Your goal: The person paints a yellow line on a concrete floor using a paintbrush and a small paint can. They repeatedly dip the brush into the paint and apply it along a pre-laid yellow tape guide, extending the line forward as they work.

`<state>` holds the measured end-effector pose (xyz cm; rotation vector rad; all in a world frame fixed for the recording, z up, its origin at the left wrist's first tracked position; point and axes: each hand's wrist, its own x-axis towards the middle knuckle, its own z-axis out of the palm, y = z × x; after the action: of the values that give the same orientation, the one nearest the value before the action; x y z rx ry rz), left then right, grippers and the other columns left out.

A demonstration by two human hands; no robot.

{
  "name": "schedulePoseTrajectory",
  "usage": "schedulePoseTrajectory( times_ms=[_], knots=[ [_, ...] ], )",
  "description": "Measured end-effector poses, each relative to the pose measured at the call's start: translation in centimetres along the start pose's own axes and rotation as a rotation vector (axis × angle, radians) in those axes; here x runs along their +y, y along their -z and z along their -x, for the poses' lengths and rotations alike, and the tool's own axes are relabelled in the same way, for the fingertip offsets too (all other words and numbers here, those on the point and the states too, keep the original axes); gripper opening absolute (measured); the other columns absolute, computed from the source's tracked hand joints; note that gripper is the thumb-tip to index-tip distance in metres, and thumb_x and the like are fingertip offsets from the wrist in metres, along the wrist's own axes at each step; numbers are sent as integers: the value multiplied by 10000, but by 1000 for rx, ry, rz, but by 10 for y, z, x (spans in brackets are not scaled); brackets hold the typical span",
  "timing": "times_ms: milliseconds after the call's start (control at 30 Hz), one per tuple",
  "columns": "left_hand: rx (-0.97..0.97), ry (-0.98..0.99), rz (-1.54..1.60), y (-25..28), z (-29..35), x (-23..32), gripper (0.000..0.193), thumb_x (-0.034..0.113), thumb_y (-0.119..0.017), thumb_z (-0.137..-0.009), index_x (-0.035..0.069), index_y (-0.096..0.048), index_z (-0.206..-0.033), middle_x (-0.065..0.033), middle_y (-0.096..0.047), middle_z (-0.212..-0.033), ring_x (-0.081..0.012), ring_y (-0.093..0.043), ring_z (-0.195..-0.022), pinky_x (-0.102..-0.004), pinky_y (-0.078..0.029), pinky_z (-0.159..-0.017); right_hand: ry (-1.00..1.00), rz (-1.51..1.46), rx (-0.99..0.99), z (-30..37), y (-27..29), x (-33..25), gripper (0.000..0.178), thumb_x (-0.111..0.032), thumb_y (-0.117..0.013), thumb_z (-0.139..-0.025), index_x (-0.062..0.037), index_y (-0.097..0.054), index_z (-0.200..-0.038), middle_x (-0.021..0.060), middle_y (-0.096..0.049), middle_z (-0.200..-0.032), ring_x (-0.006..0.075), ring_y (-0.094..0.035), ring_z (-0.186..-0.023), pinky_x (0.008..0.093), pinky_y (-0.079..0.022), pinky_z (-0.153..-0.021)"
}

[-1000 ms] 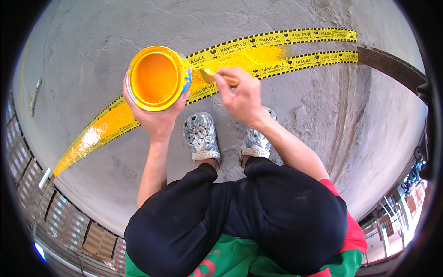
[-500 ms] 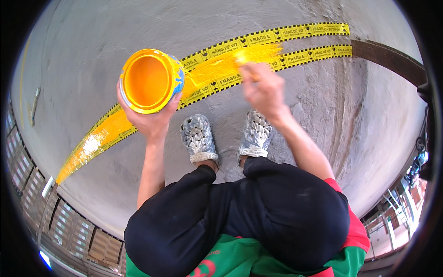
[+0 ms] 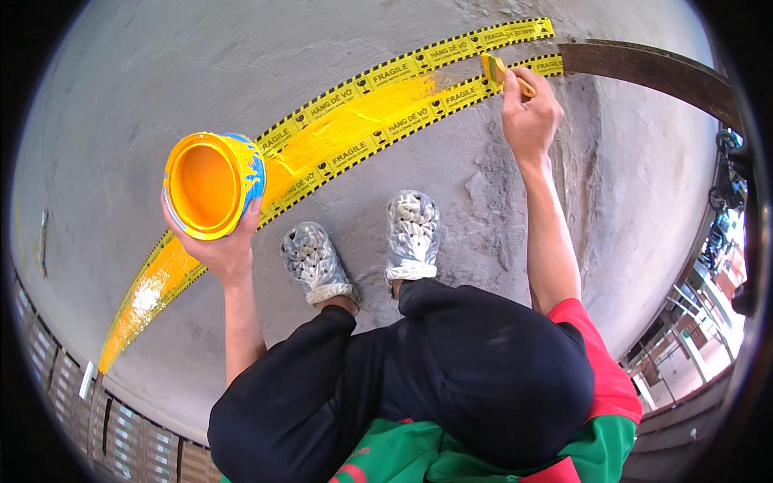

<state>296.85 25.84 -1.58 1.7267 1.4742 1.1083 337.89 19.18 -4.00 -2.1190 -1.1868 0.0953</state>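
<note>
My left hand [image 3: 224,251] is wrapped round a paint can [image 3: 254,171] with a yellow rim and blue-streaked side, its mouth facing up and yellow-orange paint inside. My right hand [image 3: 531,121] grips a paintbrush [image 3: 528,87] by its handle; the yellow bristles are over the strip between two lines of tape. The upper tape [image 3: 403,64] and lower tape [image 3: 407,122] are yellow with black-checked edges and printing. Wet yellow paint [image 3: 346,125] fills the band between them from the far left to just left of the brush; bare grey concrete shows from there to the right end.
My shoes [image 3: 414,229] stand on the grey concrete floor [image 3: 386,177] close below the lower tape. A dark metal strip [image 3: 636,60] continues from the tapes' right end. Stacked pallets [image 3: 121,427] line the lower left rim. A thin stick-like object [image 3: 43,241] lies at far left.
The brush in my right hand has moved right along the band, past the end of the paint. My view has shifted to the right, and the can sits lower and further left in it.
</note>
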Motion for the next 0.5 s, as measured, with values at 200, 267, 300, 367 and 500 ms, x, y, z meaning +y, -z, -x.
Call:
schedulePoseTrajectory(
  times_ms=[200,267,300,367,500],
  knots=[
    [-57,-57,-59,-8,-3,3,1047,180,-939,-647,-1,-335,-1482,-167,-476,-1439,-284,-485,-1337,-419,-359,-1152,-258,-445,-275,34,-18,-32,189,-165,-683,-956,-7,-729,-1048,129,-750,-856,148,-724,-689,269,-571,-580],
    [-70,-37,-37,-8,-4,3,1048,182,-940,-647,-1,-335,-1482,-167,-473,-1443,-284,-482,-1341,-418,-354,-1156,-225,-447,-367,32,-28,-26,189,-143,-685,-958,11,-723,-1060,127,-749,-849,141,-731,-704,245,-566,-603],
    [-77,-23,-12,-6,-4,4,1048,184,-940,-647,0,-335,-1482,-168,-472,-1446,-285,-481,-1343,-417,-352,-1157,-268,-379,-299,25,-28,-18,186,-144,-684,-958,11,-723,-1054,123,-749,-847,142,-731,-707,246,-565,-603],
    [-72,-27,-41,-4,-4,5,1049,184,-940,-647,-3,-334,-1482,-167,-472,-1445,-283,-480,-1344,-418,-352,-1157,-359,-243,-200,0,-17,3,180,-145,-682,-959,10,-721,-1041,115,-751,-842,144,-731,-714,250,-563,-602],
    [-56,-35,-23,-6,-4,6,1063,173,-948,-629,-4,-336,-1480,-163,-478,-1435,-281,-484,-1333,-420,-352,-1156,47,62,13,-18,1,16,164,-133,-706,-930,-8,-721,-1034,129,-739,-862,207,-720,-727,303,-564,-636]
  ],
)
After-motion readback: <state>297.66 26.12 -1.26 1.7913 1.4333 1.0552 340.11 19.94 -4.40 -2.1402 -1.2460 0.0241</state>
